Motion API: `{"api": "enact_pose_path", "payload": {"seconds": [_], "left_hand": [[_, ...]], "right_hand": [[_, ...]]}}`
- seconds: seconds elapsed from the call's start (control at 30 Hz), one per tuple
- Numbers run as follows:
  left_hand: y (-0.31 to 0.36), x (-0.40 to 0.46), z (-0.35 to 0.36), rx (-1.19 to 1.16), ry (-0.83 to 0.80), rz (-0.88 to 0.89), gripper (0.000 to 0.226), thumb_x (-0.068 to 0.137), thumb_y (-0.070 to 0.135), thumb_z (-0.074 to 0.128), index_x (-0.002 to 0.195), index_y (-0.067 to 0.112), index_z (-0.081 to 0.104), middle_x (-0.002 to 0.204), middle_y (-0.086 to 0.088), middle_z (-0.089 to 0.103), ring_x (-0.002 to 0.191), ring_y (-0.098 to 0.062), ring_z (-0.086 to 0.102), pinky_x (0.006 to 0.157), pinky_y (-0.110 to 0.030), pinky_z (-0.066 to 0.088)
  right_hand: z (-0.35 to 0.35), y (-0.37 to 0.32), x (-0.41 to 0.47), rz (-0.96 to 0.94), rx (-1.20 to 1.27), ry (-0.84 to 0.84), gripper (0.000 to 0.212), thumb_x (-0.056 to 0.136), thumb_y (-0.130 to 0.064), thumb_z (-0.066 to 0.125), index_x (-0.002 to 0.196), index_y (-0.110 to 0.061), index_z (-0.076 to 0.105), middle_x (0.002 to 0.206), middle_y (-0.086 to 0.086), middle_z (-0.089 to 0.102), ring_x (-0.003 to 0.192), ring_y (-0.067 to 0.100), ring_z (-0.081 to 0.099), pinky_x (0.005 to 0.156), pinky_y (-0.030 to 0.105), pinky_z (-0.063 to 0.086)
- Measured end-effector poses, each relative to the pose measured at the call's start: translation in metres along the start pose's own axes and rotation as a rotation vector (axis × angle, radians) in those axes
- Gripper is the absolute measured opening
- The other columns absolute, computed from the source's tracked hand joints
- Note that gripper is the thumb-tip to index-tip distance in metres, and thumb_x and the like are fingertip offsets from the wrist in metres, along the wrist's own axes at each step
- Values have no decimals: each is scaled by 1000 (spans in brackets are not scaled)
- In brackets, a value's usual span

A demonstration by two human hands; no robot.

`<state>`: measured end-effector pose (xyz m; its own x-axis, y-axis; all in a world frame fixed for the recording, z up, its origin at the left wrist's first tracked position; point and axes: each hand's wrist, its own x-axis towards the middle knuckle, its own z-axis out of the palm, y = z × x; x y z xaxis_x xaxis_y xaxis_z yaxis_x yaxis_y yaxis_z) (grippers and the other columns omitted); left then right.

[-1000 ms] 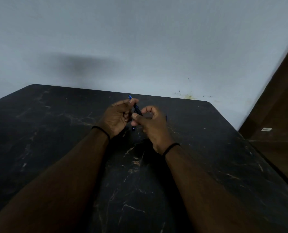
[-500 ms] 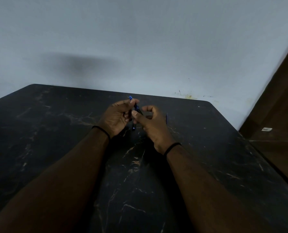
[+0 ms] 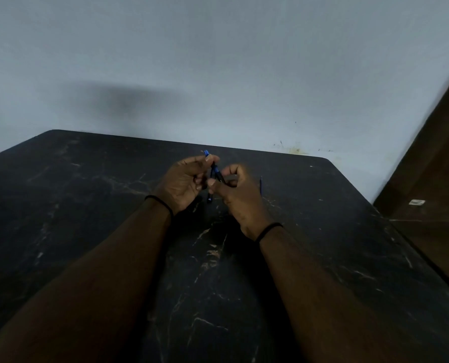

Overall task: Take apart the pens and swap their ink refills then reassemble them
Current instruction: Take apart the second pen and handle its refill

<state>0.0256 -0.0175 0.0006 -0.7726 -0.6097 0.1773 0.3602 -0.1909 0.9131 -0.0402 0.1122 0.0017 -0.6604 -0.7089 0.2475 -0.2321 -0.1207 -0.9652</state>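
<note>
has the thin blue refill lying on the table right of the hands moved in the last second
No. The thin blue ink refill lies at the same spot on the black marble-patterned table, just beyond the right hand.

Both hands (image 3: 184,180) gripping blue pen (image 3: 214,171), dark table (image 3: 87,205)

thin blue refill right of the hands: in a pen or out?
Out. The refill lies bare on the table, apart from both hands.

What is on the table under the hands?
Below the left hand and right hand, which grip a blue pen, a dark blue pen piece shows between them on the black table. Anything right beneath the hands is covered.
</note>
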Motion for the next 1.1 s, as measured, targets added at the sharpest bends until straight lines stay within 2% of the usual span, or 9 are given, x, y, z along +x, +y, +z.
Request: {"api": "enact_pose_path", "payload": {"seconds": [0.07,0.23,0.4,0.53,0.63,0.73,0.83,0.97,1.1], "left_hand": [[1,1,-1,-2,-13,0,17,83,20,64,78,16,80,63,-5,40,48,-8,34,52,-27,25],[-1,2,-5,-4,1,19,18,92,16,59,88,13,76,54,3,39,49,-9,33,49,-24,25],[4,0,-3,-43,127,48,15,94,16,57,89,8,69,54,4,39,47,-9,28,50,-26,18],[8,1,-3,55,409,117,21,91,23,65,74,11,67,47,5,41,39,-7,27,40,-23,19],[6,6,-9,324,584,237,29,91,29,67,67,13,67,49,2,52,41,-6,39,43,-21,35],[1,8,-17,892,601,266,44,93,39,60,64,6,66,60,-13,62,54,-20,53,57,-32,47],[-2,6,-18,1360,556,175,46,91,44,55,66,7,62,65,-11,60,64,-28,59,59,-31,47],[-3,6,-16,1601,540,31,44,89,49,56,95,8,70,101,-17,68,93,-35,65,80,-39,53],[-2,3,-13,1596,614,-21,50,85,51,62,112,9,61,117,-18,58,103,-36,61,82,-41,50]], "right_hand": [[1,0,0,-27,-35,-6,20,95,-28,63,103,-10,60,77,9,70,61,5,60,54,14,44],[1,11,2,-135,-290,62,19,97,-33,55,84,-23,66,70,0,69,69,16,66,71,37,52],[-2,18,4,-175,-477,150,15,88,-37,57,76,-29,60,70,-12,63,64,-2,59,56,19,40],[-5,18,4,-282,-663,187,14,90,-34,58,80,-26,59,68,-8,61,60,2,55,53,21,38],[-8,17,4,-295,-680,186,15,92,-33,56,82,-24,60,70,-5,61,63,6,55,56,25,43],[-8,18,4,-299,-677,199,16,92,-34,56,80,-25,58,68,-6,59,61,4,54,54,21,41],[-9,19,4,-309,-670,222,17,91,-35,56,79,-23,57,66,-5,58,59,6,53,53,23,42],[-9,22,5,-298,-668,227,18,90,-37,55,79,-22,57,65,-7,57,58,4,53,52,21,41],[-8,25,7,-306,-662,249,20,90,-37,55,76,-22,56,65,-6,58,57,3,53,51,19,36]]}}
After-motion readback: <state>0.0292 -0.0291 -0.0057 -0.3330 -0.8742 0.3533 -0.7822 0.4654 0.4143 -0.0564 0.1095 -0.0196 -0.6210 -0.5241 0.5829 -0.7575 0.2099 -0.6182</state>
